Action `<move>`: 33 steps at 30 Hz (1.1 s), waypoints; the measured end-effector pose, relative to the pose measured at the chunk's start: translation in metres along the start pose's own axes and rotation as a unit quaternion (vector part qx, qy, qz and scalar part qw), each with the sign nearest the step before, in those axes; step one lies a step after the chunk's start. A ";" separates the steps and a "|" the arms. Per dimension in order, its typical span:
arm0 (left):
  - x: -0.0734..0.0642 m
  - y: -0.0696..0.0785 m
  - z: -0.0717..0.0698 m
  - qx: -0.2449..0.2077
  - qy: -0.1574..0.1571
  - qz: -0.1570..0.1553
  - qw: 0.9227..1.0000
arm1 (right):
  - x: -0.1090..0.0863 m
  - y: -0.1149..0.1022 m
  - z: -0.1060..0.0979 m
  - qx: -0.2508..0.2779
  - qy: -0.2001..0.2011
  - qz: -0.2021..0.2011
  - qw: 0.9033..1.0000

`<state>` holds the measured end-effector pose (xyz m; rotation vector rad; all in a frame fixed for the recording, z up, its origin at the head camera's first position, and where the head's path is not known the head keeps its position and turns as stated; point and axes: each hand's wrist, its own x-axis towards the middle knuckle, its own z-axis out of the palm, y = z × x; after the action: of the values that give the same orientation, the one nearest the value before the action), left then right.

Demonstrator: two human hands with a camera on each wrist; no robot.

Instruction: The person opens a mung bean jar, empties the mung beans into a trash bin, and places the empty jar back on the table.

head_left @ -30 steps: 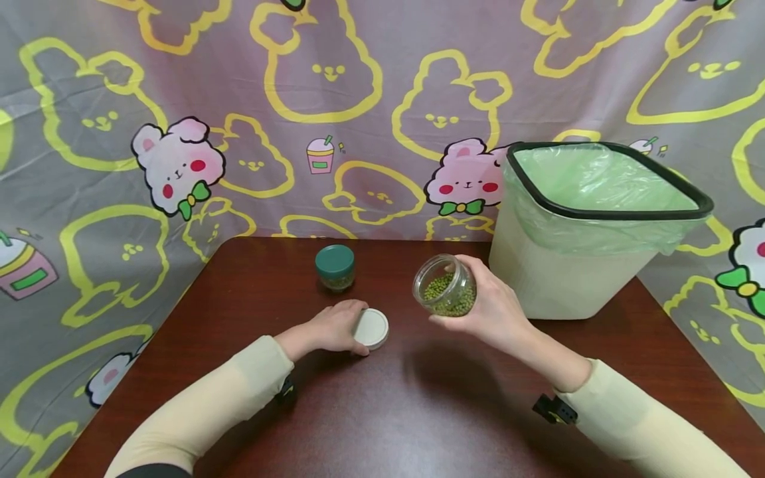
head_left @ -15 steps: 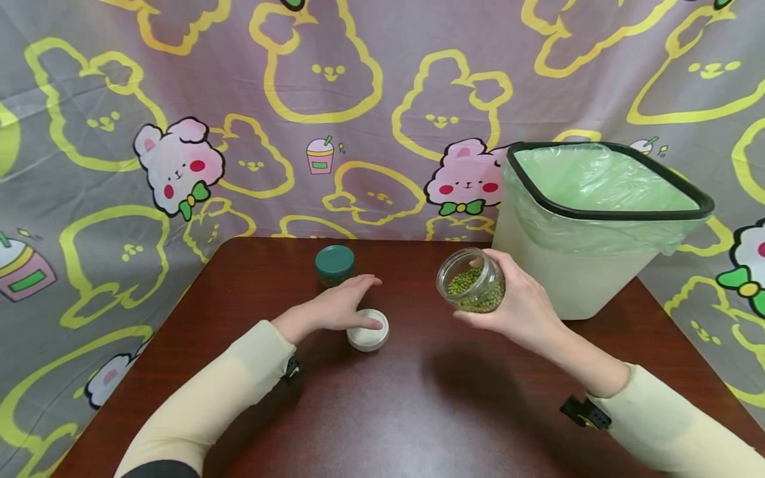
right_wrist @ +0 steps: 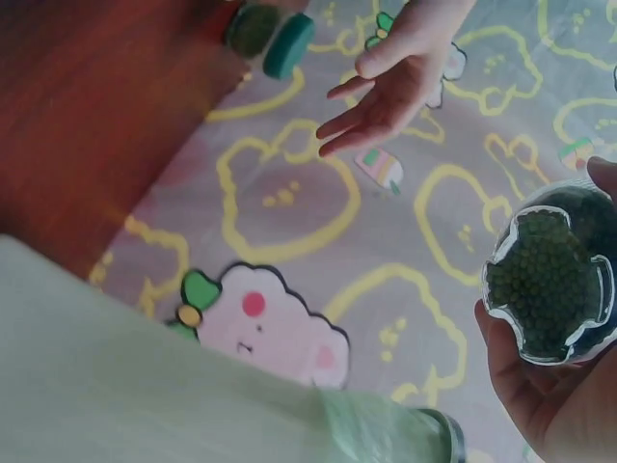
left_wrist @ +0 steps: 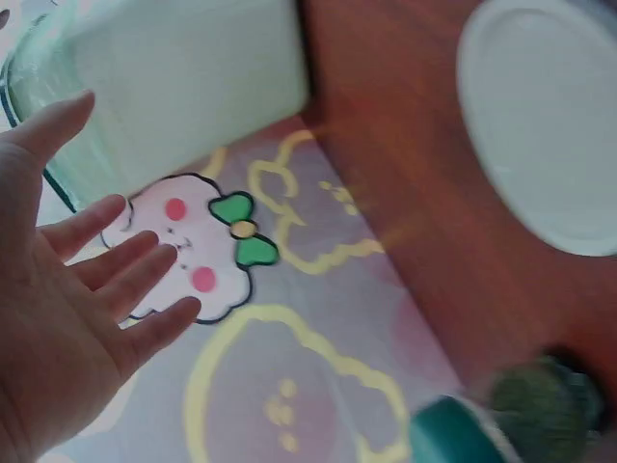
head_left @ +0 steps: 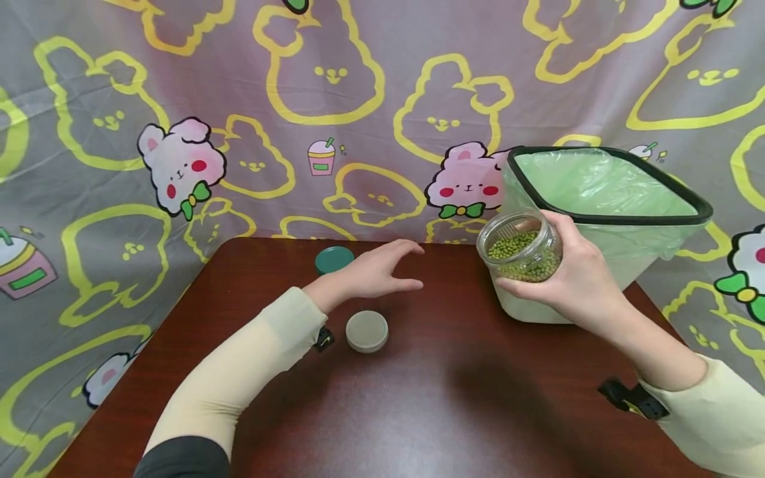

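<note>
My right hand (head_left: pixel 578 279) grips a clear jar (head_left: pixel 528 255) part full of green mung beans, its open mouth tilted to the left, in front of the bin's left side. From behind, the right wrist view shows the jar's base (right_wrist: pixel 551 280) with fingers round it. My left hand (head_left: pixel 375 271) reaches over the table, fingers spread and holding nothing; its bare palm (left_wrist: pixel 72 338) shows in the left wrist view. Below it on the table lies a round white lid (head_left: pixel 367 330). Behind that hand stands a jar with a teal lid (head_left: pixel 333 259), its body mostly hidden in the head view.
A pale bin (head_left: pixel 522 307) with a black rim and a green plastic liner (head_left: pixel 609 179) stands at the table's back right. Behind the brown table (head_left: pixel 412 398) hangs a grey curtain (head_left: pixel 382 79) printed with cartoon bears and rabbits.
My right hand has carried the bean jar rightward and up to the bin. My left hand has let go of the white lid and moved up and to the right.
</note>
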<state>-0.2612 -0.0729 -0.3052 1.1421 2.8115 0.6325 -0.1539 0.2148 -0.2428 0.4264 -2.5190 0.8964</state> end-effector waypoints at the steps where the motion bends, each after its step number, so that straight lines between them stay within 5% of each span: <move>1: 0.005 0.004 -0.002 -0.002 0.003 0.006 1.000 | 0.001 0.000 -0.005 0.000 0.001 0.002 1.000; 10: 0.041 0.034 -0.022 0.046 0.019 0.060 0.997 | 0.015 0.014 -0.045 0.012 0.056 0.041 0.998; 21: 0.075 0.055 -0.043 0.125 0.077 0.125 0.981 | 0.036 0.033 -0.075 0.002 0.108 0.094 0.990; 28: 0.097 0.082 -0.043 0.134 0.098 0.191 0.967 | 0.053 0.051 -0.094 -0.013 0.127 0.126 0.984; 33: 0.110 0.103 -0.036 0.186 0.085 0.176 0.963 | 0.067 0.064 -0.105 -0.002 0.131 0.145 0.981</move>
<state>-0.2795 0.0556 -0.2204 1.7579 2.9792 0.2202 -0.2084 0.3216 -0.1703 -0.0630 -2.3704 0.9814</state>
